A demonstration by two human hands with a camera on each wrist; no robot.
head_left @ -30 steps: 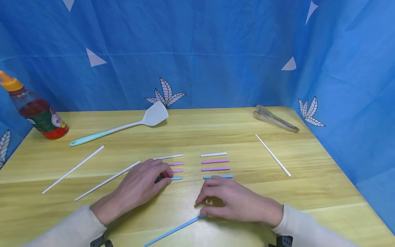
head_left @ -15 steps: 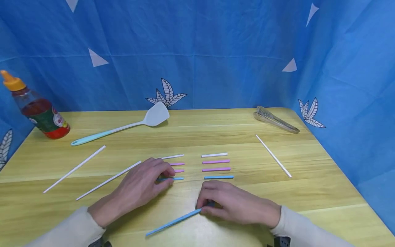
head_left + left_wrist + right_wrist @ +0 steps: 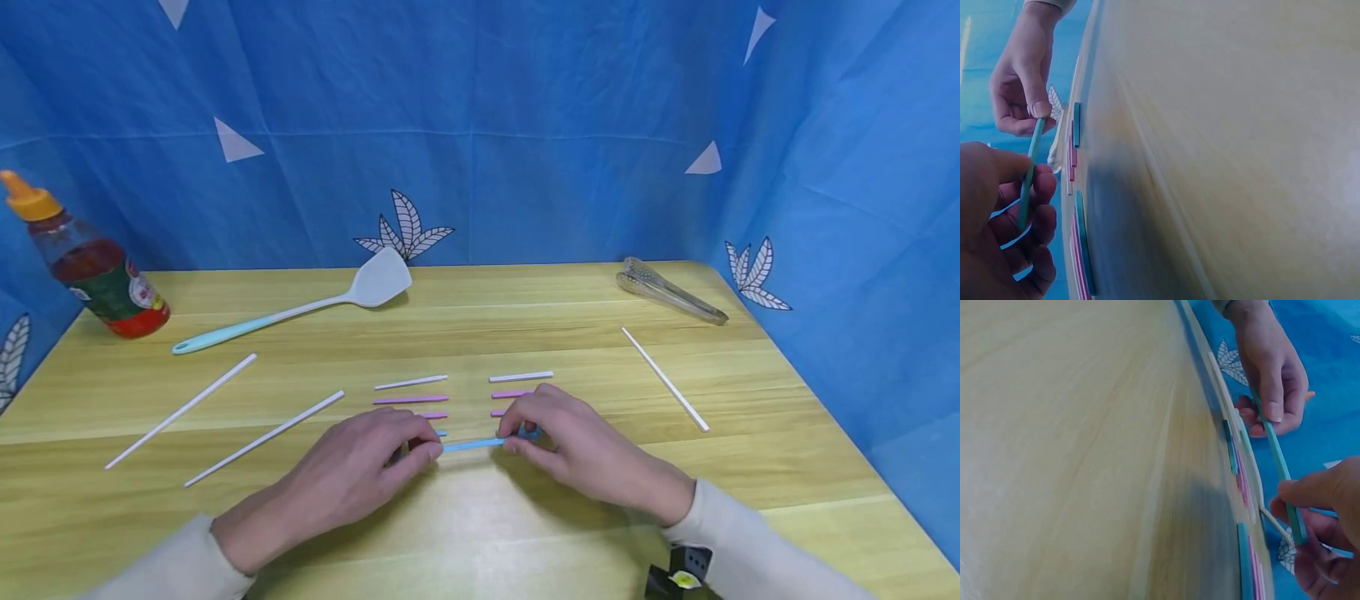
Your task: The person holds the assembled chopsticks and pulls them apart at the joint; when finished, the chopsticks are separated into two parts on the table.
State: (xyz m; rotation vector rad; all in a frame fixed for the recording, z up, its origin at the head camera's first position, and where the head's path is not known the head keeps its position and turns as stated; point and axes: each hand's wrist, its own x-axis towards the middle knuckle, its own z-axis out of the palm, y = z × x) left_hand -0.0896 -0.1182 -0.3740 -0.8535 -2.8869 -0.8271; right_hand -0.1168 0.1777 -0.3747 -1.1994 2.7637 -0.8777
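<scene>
A thin blue stick (image 3: 472, 445) spans the gap between both hands, raised above the wooden table. My left hand (image 3: 356, 462) pinches its left part between thumb and fingers; my right hand (image 3: 588, 454) pinches the right part. In the left wrist view the blue stick (image 3: 1034, 147) slants between the two hands. Two columns of short sticks lie just behind the hands, including white sticks (image 3: 411, 382) (image 3: 521, 377) and pink sticks (image 3: 410, 399) (image 3: 512, 394). A short blue stick (image 3: 1084, 244) lies at the near end of a column, mostly covered by a hand in the head view.
Long white sticks (image 3: 180, 412) (image 3: 264, 439) lie at left, another white stick (image 3: 664, 379) at right. A spatula (image 3: 300, 309) and metal tongs (image 3: 670, 292) lie at the back. A sauce bottle (image 3: 105, 283) stands back left. Blue cloth (image 3: 525, 150) hangs behind.
My right hand has picked up the long blue stick from the near table and moved it away from me, levelling it. My left hand has left the short sticks and now grips its other end.
</scene>
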